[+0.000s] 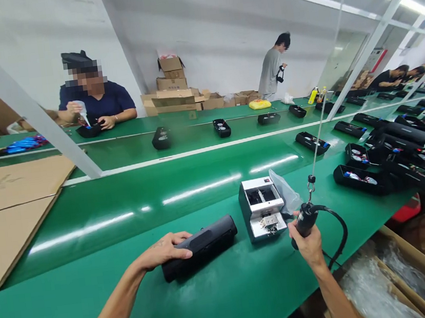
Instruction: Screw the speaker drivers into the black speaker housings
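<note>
My left hand (169, 249) is closed over the left end of a long black speaker-like case (207, 239), which lies tilted on the green bench. In my right hand (308, 242) is a black electric screwdriver (305, 220), hanging from a thin cable with a hook, a black cord curving off its top. Its tip is hidden near a white and black screw feeder (264, 209), which stands between my two hands. Behind the feeder sits a clear plastic bag (284, 191).
Several open black housings (358, 177) with wires crowd the right side. Other housings line the green belt (160, 173). Cardboard sheets (18, 214) lie at left. Below right is a carton with clear plastic wrap (371, 284). Across the belt, a person (97, 103) holds a squeeze bottle.
</note>
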### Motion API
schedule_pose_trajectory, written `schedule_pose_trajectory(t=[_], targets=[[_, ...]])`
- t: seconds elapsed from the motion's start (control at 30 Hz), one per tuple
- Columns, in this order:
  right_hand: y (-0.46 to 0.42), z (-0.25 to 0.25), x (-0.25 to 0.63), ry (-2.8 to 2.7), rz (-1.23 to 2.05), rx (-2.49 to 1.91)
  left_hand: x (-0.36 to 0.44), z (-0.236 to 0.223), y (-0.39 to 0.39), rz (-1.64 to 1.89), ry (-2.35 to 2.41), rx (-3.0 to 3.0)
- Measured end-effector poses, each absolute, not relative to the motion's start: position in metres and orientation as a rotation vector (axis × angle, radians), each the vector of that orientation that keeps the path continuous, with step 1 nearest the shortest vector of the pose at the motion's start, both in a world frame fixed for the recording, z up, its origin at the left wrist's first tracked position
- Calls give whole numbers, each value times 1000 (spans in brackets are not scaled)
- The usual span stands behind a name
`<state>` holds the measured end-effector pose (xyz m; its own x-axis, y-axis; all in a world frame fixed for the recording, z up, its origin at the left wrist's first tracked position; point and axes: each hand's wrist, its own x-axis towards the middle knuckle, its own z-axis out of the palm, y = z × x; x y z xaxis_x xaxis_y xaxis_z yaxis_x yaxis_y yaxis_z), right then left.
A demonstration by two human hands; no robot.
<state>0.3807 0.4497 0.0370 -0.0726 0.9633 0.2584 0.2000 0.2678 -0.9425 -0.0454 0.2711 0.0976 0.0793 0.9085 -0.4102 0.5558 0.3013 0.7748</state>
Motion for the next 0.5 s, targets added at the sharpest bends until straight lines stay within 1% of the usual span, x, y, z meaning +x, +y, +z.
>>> schedule_pose_trajectory(t=[0.13, 0.27, 0.37, 0.43, 0.5], targets=[[453, 38, 375, -1501, 992, -1115, -46, 104, 275, 448, 1595, 1361], [456, 41, 372, -1476, 976, -1144, -41, 102, 269, 434, 1658, 1379], [457, 55, 372, -1526, 1061, -1117, -27, 77, 250, 428, 1808, 1535], [456, 73, 370, -1505, 1128, -1031, -10, 50, 231, 473, 1898, 1809], [453, 94, 362, -1399, 1115, -908, 10, 24, 213, 536, 1983, 2132]])
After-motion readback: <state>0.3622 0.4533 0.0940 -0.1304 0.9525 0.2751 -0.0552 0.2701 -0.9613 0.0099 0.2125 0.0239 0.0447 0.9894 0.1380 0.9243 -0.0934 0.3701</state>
